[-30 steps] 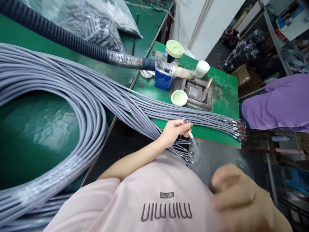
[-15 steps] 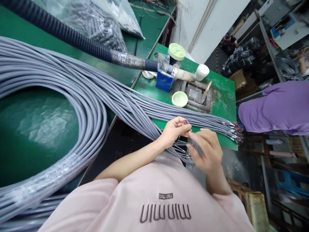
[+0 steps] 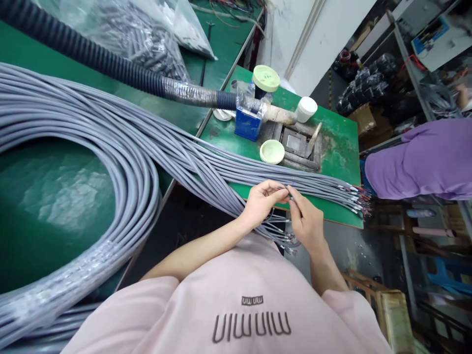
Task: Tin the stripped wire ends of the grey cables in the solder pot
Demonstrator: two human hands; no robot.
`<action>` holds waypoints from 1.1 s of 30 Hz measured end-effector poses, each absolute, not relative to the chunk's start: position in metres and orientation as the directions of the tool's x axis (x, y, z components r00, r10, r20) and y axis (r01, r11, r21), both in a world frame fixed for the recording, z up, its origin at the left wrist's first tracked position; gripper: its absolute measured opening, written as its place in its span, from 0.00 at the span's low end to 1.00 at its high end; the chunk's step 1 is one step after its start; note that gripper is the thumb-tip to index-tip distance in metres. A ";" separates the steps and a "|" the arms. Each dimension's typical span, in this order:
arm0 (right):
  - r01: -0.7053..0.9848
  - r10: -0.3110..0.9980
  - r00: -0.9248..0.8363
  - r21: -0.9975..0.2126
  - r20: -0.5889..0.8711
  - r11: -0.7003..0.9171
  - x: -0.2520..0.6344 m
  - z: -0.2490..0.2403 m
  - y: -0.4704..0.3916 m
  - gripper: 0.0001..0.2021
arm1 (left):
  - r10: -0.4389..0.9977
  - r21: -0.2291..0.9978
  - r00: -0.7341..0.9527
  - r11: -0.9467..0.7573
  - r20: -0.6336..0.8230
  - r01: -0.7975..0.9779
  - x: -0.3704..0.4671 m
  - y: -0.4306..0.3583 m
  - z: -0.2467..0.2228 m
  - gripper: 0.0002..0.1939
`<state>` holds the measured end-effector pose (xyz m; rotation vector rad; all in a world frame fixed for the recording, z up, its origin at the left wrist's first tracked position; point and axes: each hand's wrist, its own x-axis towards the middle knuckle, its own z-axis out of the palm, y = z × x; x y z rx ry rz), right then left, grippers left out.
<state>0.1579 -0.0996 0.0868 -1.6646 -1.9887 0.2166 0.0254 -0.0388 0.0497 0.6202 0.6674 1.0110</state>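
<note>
My left hand [image 3: 263, 200] is closed on the thin coloured wires at the end of a grey cable. My right hand [image 3: 307, 216] meets it fingertip to fingertip, its thumb and forefinger pinched on the same wires [image 3: 283, 188]; a blue strand pokes up between the hands. Fingers hide most of the wire ends. Below the hands hang more grey cable ends [image 3: 278, 227] with stripped tips. Behind them a thick bundle of grey cables [image 3: 254, 169] runs along the green bench, ending at the right in bare coloured wires [image 3: 363, 201].
A big cable coil [image 3: 138, 162] fills the left bench. A black corrugated hose [image 3: 121, 61] leads to a blue box [image 3: 247, 123]. Near it are a dirty square metal pot [image 3: 295, 142], a pale green lid [image 3: 272, 151] and a white tub [image 3: 307, 109]. A person in purple [image 3: 420, 160] is at right.
My right hand, blurred and apart before, has moved left and in to pinch the wires beside my left hand. The left hand has stayed almost in place.
</note>
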 end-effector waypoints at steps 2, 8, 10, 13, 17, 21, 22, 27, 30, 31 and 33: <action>0.868 0.953 -0.102 -0.443 0.285 0.225 0.159 0.084 -0.098 0.20 | 0.922 0.765 0.333 0.356 -0.196 -0.537 0.025 -0.038 0.050 0.15; 0.822 0.969 -0.049 -0.541 0.242 0.177 0.170 0.087 -0.084 0.17 | 0.943 0.798 0.308 0.279 -0.124 -0.534 0.021 -0.034 0.050 0.16; 0.734 0.980 0.066 -0.675 0.186 0.078 0.180 0.092 -0.070 0.17 | 0.952 0.821 0.300 0.211 -0.051 -0.530 0.018 -0.031 0.050 0.18; 0.436 0.984 0.172 -0.899 0.044 -0.036 0.195 0.098 -0.041 0.17 | 0.951 0.929 0.297 0.037 0.079 -0.368 0.012 -0.028 0.051 0.15; 0.088 0.993 0.060 -0.990 -0.103 -0.108 0.200 0.097 0.002 0.16 | 0.868 0.974 0.452 -0.224 0.205 -0.011 0.007 -0.021 0.044 0.10; 0.003 0.976 -0.048 -0.978 -0.210 -0.210 0.193 0.084 0.034 0.17 | 0.810 0.920 0.551 -0.348 0.199 0.180 0.009 -0.015 0.026 0.09; 0.004 0.971 -0.066 -0.973 -0.230 -0.230 0.191 0.081 0.040 0.18 | 0.804 0.906 0.561 -0.369 0.199 0.207 0.010 -0.013 0.022 0.09; 0.045 0.944 -0.105 -0.950 -0.312 -0.309 0.190 0.069 0.058 0.19 | 0.796 0.883 0.565 -0.406 0.216 0.234 0.012 -0.011 0.011 0.10; 0.070 0.934 -0.111 -0.940 -0.339 -0.332 0.191 0.065 0.062 0.20 | 0.797 0.889 0.563 -0.400 0.217 0.223 0.011 -0.011 0.012 0.10; 0.080 0.934 -0.110 -0.940 -0.340 -0.333 0.191 0.064 0.063 0.20 | 0.797 0.890 0.563 -0.398 0.216 0.222 0.011 -0.011 0.013 0.10; 0.095 0.934 -0.103 -0.938 -0.342 -0.333 0.191 0.063 0.065 0.20 | 0.799 0.891 0.562 -0.396 0.214 0.223 0.011 -0.011 0.013 0.10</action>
